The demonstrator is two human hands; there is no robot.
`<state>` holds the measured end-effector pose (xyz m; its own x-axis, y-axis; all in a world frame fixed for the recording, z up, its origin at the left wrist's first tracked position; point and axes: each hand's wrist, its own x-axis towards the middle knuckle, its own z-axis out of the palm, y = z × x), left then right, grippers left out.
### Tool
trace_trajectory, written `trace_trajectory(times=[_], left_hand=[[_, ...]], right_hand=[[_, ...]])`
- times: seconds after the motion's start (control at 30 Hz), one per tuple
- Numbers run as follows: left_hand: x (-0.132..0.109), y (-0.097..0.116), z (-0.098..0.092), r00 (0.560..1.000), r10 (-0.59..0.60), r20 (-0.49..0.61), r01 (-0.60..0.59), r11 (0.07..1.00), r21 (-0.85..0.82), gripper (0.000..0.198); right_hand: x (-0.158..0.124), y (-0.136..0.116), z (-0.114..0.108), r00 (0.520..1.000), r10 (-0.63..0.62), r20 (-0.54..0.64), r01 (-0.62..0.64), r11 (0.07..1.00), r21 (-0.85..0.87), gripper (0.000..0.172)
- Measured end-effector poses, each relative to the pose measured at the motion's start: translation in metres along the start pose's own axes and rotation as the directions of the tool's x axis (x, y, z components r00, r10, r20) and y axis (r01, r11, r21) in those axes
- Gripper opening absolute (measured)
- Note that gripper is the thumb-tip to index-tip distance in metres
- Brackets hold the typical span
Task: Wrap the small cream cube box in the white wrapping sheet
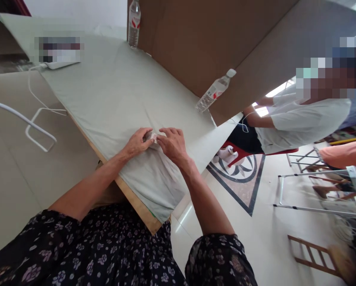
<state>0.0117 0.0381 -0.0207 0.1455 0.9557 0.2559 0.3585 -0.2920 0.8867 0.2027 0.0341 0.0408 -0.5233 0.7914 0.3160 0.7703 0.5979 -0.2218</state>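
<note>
My left hand [138, 142] and my right hand [173, 143] meet near the front of a table covered by a pale grey-green cloth [112, 91]. Between their fingertips sits a small whitish bundle [152, 137], perhaps folded fabric or paper; I cannot make out what it is. Both hands have curled fingers pinching it from either side. Dark floral sleeves cover my upper arms at the bottom of the view.
Two plastic water bottles stand on the table, one [134, 23] at the far end, another [215, 90] against a large brown cardboard sheet [196, 43]. A white device [57, 63] with a cable lies far left. Another person in a white shirt [300, 119] sits to the right.
</note>
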Motion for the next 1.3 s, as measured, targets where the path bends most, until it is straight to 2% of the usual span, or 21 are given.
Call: trace_trajectory(times=[0.13,0.27,0.43,0.57,0.67,0.77,0.93,1.03,1.13,1.2,1.3], left_hand=[[-0.003,0.002,-0.001,0.999,0.047,0.005,-0.047,0.998,0.036,0.048],[-0.002,0.003,0.000,0.998,0.065,-0.002,-0.065,0.997,0.051,0.050],[-0.002,0.003,0.002,0.996,0.087,-0.026,-0.087,0.996,0.019,0.064],[-0.003,0.005,0.001,0.996,0.084,0.012,-0.083,0.996,-0.033,0.081],[-0.003,0.007,0.001,0.994,0.097,0.043,-0.093,0.991,-0.096,0.086],[-0.001,0.008,0.000,0.994,0.090,0.061,-0.076,0.978,-0.194,0.084],[0.002,0.011,-0.004,0.990,-0.050,0.133,0.094,0.934,-0.345,0.059],[0.002,0.013,-0.005,0.974,-0.145,0.175,0.206,0.891,-0.406,0.054],[0.002,0.016,-0.005,0.956,-0.216,0.198,0.286,0.836,-0.469,0.058],[0.001,0.017,-0.004,0.955,-0.228,0.189,0.293,0.816,-0.498,0.060],[0.001,0.017,-0.005,0.963,-0.216,0.161,0.268,0.825,-0.497,0.060]], right_hand=[[0.007,-0.005,0.002,0.999,-0.042,0.032,0.044,0.997,-0.068,0.024],[0.016,0.001,0.005,0.996,0.051,-0.067,-0.053,0.998,-0.028,0.021],[0.042,0.014,-0.004,0.985,0.131,-0.116,-0.127,0.991,0.039,0.016],[0.066,0.029,-0.012,0.976,0.187,-0.112,-0.182,0.982,0.052,0.015],[0.083,0.046,-0.014,0.965,0.229,-0.129,-0.222,0.973,0.066,0.014],[0.099,0.063,-0.011,0.956,0.253,-0.149,-0.244,0.967,0.076,0.013],[0.118,0.080,-0.007,0.947,0.250,-0.200,-0.229,0.965,0.127,0.014],[0.109,0.075,-0.011,0.915,0.315,-0.251,-0.270,0.942,0.198,0.009],[0.080,0.058,-0.014,0.864,0.413,-0.288,-0.327,0.896,0.301,0.017],[0.056,0.043,-0.011,0.873,0.418,-0.252,-0.328,0.885,0.331,0.026],[0.030,0.022,0.002,0.906,0.391,-0.163,-0.345,0.905,0.249,0.036]])
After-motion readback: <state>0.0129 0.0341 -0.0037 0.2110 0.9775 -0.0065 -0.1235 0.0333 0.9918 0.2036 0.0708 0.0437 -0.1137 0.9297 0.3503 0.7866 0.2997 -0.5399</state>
